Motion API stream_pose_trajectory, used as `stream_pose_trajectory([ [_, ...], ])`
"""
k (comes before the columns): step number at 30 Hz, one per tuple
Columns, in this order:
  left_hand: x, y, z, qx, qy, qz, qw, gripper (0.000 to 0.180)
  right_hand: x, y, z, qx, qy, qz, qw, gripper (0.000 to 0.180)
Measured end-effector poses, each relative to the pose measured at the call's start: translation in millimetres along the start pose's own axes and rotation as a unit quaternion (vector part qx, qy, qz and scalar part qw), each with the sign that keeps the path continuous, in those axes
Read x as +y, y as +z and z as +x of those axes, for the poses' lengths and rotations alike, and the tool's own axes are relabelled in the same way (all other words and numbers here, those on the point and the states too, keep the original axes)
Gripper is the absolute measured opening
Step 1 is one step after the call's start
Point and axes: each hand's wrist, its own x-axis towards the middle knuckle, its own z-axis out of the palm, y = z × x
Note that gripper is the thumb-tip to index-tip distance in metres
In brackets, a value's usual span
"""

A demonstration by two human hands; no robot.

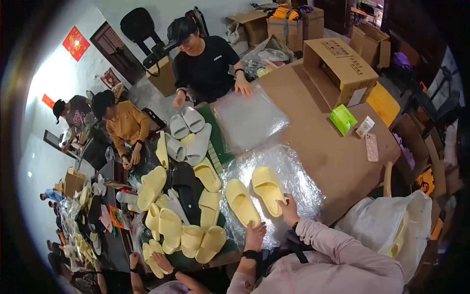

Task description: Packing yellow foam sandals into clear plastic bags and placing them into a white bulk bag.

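Observation:
My left hand (255, 236) grips the heel end of a pale yellow slide slipper (243, 202). The heel of a second yellow slipper (268, 190) is pinched in my right hand (289, 209), a little farther to the right. Both slippers point away from me side by side, over a shiny stack of clear plastic bags (298, 188). Whether they touch the plastic I cannot tell. To the left lies a heap of more yellow slippers (170, 230), with a black pair (186, 188) and several light grey ones (198, 144).
Across the table, a person in black touches another clear bag stack (252, 117). A carton (338, 71), green packet (343, 120) and phone (371, 148) stand or lie at the right. A white sack (377, 220) is near my right arm. A neighbour's hand (162, 263) holds yellow slippers at lower left.

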Motion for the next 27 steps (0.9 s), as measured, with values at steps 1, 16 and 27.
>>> stream_pose_trajectory([
  [1,-5.9,30.3,-13.9,0.11,0.041,0.103,0.988,0.059,2.5,-4.5,1.3,-0.007,0.0,-0.017,1.0,0.035],
  [16,-37.8,27.6,-52.8,0.109,0.138,0.536,0.826,0.041,-18.8,25.5,-34.6,-0.266,-0.194,-0.376,0.866,0.025],
  [27,-66.6,9.4,-82.6,0.078,0.247,0.697,0.669,0.04,-6.6,53.8,-14.9,-0.256,-0.21,-0.494,0.804,0.046],
])
